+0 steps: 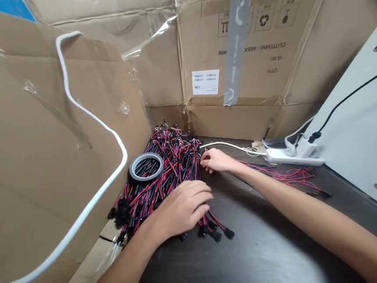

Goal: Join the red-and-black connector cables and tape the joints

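Note:
A large heap of red, blue and black wires (pixel 178 171) with black plug connectors lies on the dark table. My left hand (pixel 184 203) is palm down at the heap's near right side, its fingers bent and close together over a few connector wires (pixel 219 218). Their black plugs stick out below the hand. At the far end of these wires, my right hand (pixel 217 160) has its fingers curled in a pinch; the fingertips partly hide what they grip. A grey roll of tape (pixel 146 167) rests on top of the heap.
Cardboard walls (pixel 158 65) stand behind and at the left. A thick white cable (pixel 108 131) runs down the left wall. More loose wires (pixel 287 174) lie under and beyond my right forearm. A white power strip (pixel 295 156) with plugs sits beside a white panel (pixel 361 122).

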Demonstrator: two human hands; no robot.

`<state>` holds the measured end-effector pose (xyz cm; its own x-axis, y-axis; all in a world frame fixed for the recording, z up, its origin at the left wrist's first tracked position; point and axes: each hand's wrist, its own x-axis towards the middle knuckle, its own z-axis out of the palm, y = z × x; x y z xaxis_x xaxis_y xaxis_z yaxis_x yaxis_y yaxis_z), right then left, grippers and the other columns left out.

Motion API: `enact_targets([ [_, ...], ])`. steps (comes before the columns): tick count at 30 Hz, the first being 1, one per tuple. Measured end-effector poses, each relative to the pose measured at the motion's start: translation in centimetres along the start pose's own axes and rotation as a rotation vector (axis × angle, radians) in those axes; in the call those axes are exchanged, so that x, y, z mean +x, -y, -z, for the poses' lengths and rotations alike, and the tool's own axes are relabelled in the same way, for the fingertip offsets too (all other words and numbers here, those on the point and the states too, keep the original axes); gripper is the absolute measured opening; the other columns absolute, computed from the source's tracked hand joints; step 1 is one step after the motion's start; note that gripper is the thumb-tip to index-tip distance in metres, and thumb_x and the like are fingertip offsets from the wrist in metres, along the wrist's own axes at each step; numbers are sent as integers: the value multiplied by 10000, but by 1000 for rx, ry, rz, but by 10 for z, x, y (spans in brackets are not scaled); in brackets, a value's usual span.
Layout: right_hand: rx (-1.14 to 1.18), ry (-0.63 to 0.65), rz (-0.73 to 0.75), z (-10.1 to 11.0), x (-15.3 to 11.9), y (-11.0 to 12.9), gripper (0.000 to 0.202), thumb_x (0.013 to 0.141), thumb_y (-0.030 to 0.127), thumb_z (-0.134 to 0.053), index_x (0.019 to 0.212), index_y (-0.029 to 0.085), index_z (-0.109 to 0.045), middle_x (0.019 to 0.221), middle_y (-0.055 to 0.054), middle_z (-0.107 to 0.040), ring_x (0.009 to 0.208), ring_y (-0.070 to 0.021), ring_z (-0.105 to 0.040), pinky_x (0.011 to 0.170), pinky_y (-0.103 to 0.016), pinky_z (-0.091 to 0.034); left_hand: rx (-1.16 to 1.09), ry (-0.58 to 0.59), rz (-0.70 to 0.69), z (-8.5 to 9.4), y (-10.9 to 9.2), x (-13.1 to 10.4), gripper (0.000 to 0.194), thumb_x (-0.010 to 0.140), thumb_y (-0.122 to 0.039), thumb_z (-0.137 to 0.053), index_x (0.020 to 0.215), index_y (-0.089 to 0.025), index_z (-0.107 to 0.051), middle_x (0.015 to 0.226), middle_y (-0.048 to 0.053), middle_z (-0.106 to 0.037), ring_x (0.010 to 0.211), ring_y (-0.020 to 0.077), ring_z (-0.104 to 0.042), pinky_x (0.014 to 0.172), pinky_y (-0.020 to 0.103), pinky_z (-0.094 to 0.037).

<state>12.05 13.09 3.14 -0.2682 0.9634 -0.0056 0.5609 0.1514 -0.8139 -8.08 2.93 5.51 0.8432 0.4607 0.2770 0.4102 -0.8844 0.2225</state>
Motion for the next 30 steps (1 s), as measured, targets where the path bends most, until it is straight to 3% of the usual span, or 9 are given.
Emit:
enact_targets([
  [3,81,5,-15,-11,3,-1,158,871,193,-554,978,91,-609,767,-88,-681,578,-128,-634,526,-218,-500,-33,100,-59,-8,-7,2,245,925,-324,-493,1054,-198,-659,1113,59,-644,1096,201,-556,1008,385,-400],
  [7,188,8,17,-24,2,5,380,896,172,-515,1263,77,-489,1042,-155,-668,725,-146,-670,589,-231,-542,-18,168,-9,-11,-8,2,292,933,-381,-471,928,-185,-688,981,37,-641,950,171,-574,898,324,-433],
  [12,256,83,92,-26,-4,10,515,865,187,-563,1353,109,-417,1353,-175,-508,982,-185,-631,621,-227,-574,82,195,79,-3,5,-4,331,919,-342,-499,712,-154,-676,774,31,-605,804,160,-544,796,313,-419],
  [16,199,121,120,-23,-4,7,484,878,165,-519,1343,105,-404,1245,-153,-591,947,-159,-631,625,-215,-570,162,249,127,0,13,-7,338,907,-298,-508,646,-142,-657,739,37,-592,784,166,-533,797,326,-413],
  [19,75,111,130,-16,-5,7,524,875,146,-495,1380,132,-356,1072,-114,-667,758,-128,-640,552,-209,-533,168,250,122,-2,13,-7,305,913,-264,-495,680,-141,-650,758,38,-596,825,175,-540,794,324,-415],
  [21,-39,76,129,-4,-6,8,491,865,127,-473,1352,140,-406,912,-76,-690,618,-111,-607,517,-208,-486,157,233,108,-4,13,-6,294,913,-261,-502,678,-140,-630,773,37,-593,831,172,-538,795,318,-418],
  [24,-236,-35,121,23,-9,6,265,820,107,-483,1038,122,-632,776,-58,-668,592,-113,-563,574,-227,-432,148,195,84,-6,12,-5,263,921,-248,-491,713,-139,-608,803,39,-588,843,167,-526,796,307,-422],
  [26,-354,-116,105,42,-11,2,159,796,121,-508,824,117,-664,750,-70,-655,663,-139,-559,637,-251,-407,146,177,70,-8,12,-4,248,932,-236,-468,745,-139,-599,821,39,-585,849,165,-517,802,308,-423],
  [30,-495,-110,90,56,-11,-6,127,782,218,-572,756,139,-668,758,-53,-661,712,-150,-571,662,-249,-384,139,166,62,-9,10,-3,251,941,-241,-449,761,-143,-593,838,42,-580,858,169,-507,816,322,-425],
])
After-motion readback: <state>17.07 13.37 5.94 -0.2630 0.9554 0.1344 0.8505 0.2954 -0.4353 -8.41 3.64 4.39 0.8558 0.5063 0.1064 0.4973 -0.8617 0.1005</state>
